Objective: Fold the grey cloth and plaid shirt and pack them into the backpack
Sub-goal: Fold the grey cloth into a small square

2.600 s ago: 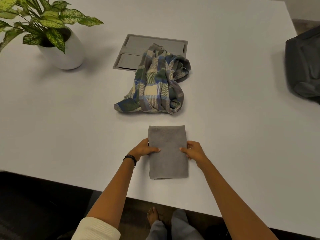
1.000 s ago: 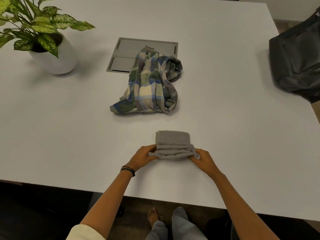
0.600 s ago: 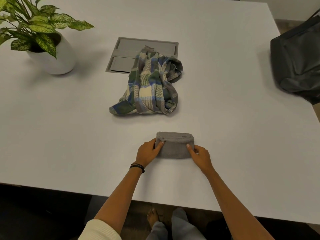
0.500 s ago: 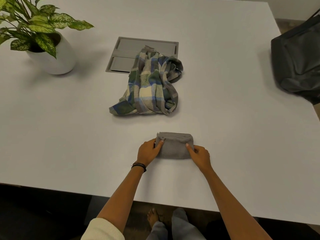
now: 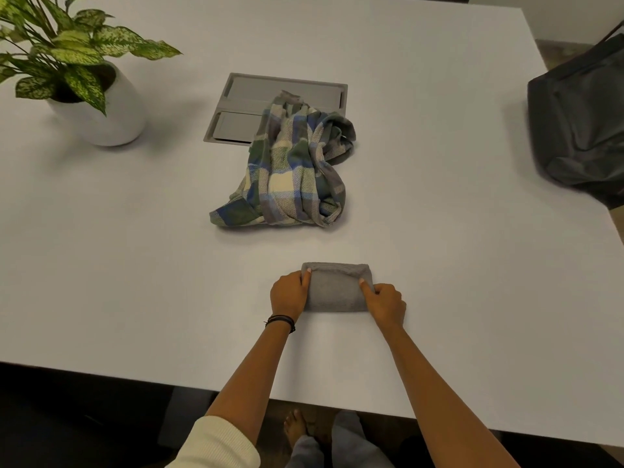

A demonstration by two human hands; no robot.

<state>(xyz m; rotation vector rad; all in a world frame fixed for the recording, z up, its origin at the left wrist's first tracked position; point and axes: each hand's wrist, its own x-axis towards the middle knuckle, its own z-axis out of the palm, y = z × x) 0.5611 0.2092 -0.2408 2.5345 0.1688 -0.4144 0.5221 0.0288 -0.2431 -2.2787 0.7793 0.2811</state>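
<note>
The grey cloth (image 5: 336, 292) lies folded into a small thick rectangle on the white table (image 5: 135, 265), near the front edge. My left hand (image 5: 289, 294) grips its left end, thumb on top. My right hand (image 5: 385, 300) grips its right end the same way. The plaid shirt (image 5: 293, 170) lies crumpled in a heap behind the cloth, untouched. The dark grey backpack (image 5: 580, 119) sits at the table's right edge, partly cut off by the frame.
A potted plant in a white pot (image 5: 101, 113) stands at the back left. A grey recessed panel (image 5: 280, 96) in the table lies partly under the shirt. The table's front edge runs just below my forearms.
The long grey cloth was folded in half from the near end to the far end. Both hands then settled on its left and right ends.
</note>
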